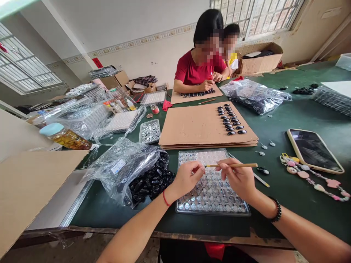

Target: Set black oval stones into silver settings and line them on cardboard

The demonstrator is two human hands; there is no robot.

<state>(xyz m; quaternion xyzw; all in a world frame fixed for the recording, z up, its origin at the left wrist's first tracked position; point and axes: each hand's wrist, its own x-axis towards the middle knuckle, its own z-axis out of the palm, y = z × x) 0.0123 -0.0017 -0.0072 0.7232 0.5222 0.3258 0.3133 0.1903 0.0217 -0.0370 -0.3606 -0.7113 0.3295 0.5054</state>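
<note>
My right hand (239, 179) is closed around a thin wooden-handled brush (241, 165), its tip pointing left. My left hand (185, 179) is pinched shut at the brush tip on a small piece too tiny to make out. Both hands are over a clear plastic tray (211, 208) filled with rows of small round silvery pieces. Beyond it lie stacked cardboard sheets (189, 126), with glossy black oval pieces (230, 118) in rows at their right side. To the left, a heap of similar black pieces (150, 180) spills from a clear plastic bag (117, 164).
A phone (315, 149) with a beaded strap (309, 177) lies at the right. A small tub of silvery discs (149, 131) and a drink bottle (65, 137) stand at the left. Across the green table (298, 113), a person in a red shirt (189, 71) works over black pieces.
</note>
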